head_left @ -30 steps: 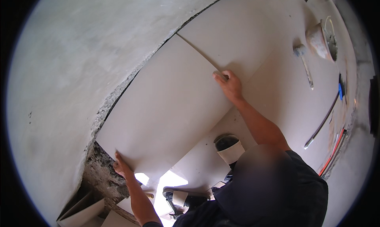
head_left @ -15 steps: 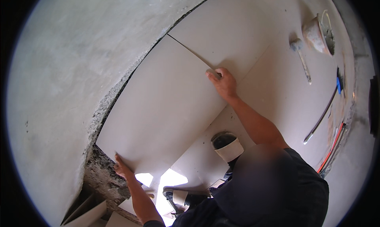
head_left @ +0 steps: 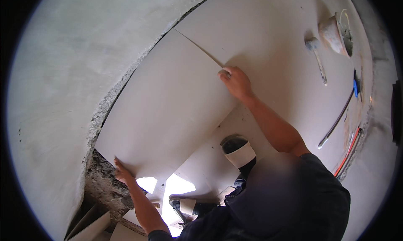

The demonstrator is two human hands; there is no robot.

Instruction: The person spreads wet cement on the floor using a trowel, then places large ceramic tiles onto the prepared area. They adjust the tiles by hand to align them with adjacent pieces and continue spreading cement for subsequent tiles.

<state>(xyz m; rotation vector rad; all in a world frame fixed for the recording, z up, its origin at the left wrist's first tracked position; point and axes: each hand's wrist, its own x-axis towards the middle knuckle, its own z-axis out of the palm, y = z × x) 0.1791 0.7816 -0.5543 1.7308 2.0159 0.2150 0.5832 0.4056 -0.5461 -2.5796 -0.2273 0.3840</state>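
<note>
So, smooth rectangular tile (head_left: 159, 98); right grip (head_left: 237, 83) curled closed on edge; left grip (head_left: 124, 174) closure unclear.

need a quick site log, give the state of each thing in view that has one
Large floor tile: nearly level beside laid tiles; fully seated or not, cannot tell
Left hand: at its near-left edge, grip partly hidden
Right hand: curled at the opposite edge
Mallet: resting on laid tiles, unheld
Bucket: open-topped, grey inside
Long dark bar: lying down, unheld
</note>
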